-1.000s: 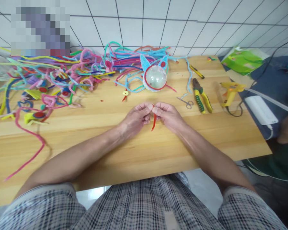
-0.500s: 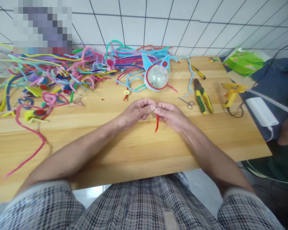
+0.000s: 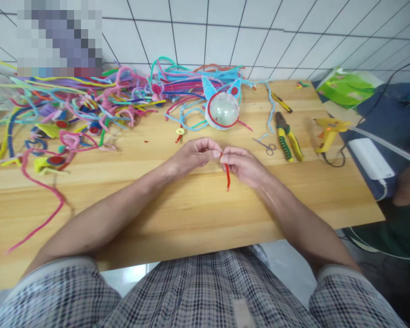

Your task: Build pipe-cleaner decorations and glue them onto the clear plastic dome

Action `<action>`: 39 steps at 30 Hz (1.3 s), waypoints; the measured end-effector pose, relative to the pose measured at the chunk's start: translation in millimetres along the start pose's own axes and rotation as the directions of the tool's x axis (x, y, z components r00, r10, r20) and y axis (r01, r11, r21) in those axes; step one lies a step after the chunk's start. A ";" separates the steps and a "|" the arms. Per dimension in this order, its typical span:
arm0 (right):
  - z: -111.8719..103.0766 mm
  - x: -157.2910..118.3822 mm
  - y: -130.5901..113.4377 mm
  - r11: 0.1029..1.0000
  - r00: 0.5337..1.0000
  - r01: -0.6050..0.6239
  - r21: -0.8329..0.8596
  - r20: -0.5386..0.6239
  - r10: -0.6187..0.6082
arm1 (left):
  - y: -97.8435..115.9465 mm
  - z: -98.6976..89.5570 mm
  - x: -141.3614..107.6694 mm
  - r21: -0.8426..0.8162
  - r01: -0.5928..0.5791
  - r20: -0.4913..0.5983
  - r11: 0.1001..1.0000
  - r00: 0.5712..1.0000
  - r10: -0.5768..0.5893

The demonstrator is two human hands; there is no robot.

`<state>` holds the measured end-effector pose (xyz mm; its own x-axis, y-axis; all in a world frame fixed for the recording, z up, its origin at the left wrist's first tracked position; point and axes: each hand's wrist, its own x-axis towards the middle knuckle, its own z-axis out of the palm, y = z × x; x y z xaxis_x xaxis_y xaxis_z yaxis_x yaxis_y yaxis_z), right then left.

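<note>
Pinched between thumb and forefinger of both hands is a short, red, fuzzy wire stem: the left hand has its tips closed on the upper end, and the right hand grips it just beside them. Its lower part hangs free from the right hand's fingers, pointing at the front edge of the pale wooden worktop. Stem and hands are about midway between the front and back edges, forearms reaching in over the front edge.

Just beyond the hands, toward the back edge, sits a clear round dome with a red fuzzy rim and two pointed blue ears. Near it lies a small red fuzzy piece with a pale yellow ring. A tangled heap of many-coloured fuzzy stems runs along the back edge, thickest toward the back left corner, and one long, bent pink stem trails toward the front edge.

On the right I see small metal scissors, pliers with green and yellow handles, a slim yellow-and-black cutter nearer the back edge, and a yellow glue gun at the right edge.
</note>
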<state>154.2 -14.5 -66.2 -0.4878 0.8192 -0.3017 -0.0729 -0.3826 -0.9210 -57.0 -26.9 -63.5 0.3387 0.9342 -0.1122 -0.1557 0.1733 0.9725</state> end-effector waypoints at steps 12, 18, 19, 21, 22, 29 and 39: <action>7.3 3.9 10.0 0.992 0.992 0.124 -0.007 -0.030 -0.124 | -12.2 35.8 -13.9 -0.429 0.134 -0.154 0.893 0.964 -0.218; -3.8 2.1 -0.1 1.000 1.000 -0.022 0.007 0.013 0.022 | -0.2 4.0 -0.6 -0.070 0.043 0.016 0.997 0.999 -0.042; -4.3 1.5 -0.7 1.000 0.999 -0.031 -0.004 0.022 0.031 | 1.8 0.1 -0.1 -0.017 0.020 0.044 1.000 0.999 -0.020; -3.6 0.4 -0.6 0.999 0.999 -0.034 -0.029 0.032 0.035 | 3.4 -2.5 -0.8 0.041 0.001 0.065 0.999 0.998 -0.004; -2.6 0.2 0.0 0.999 0.999 -0.026 -0.039 0.030 0.027 | 2.8 -1.1 -1.8 0.041 0.001 0.056 0.999 0.998 -0.003; 6.7 3.5 10.9 0.992 0.992 0.123 -0.035 -0.025 -0.124 | -12.2 34.5 -14.1 -0.369 0.089 -0.146 0.925 0.977 -0.153; -0.9 0.1 1.2 0.998 0.998 0.063 -0.028 -0.025 -0.063 | -2.8 5.3 -1.8 -0.075 -0.005 0.018 0.997 1.000 0.007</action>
<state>154.9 -14.5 -67.5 -0.4607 0.8520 -0.2486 -0.0789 -0.3183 -0.9447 -52.3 -30.7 -64.9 0.3541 0.9296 -0.1021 -0.2264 0.1911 0.9551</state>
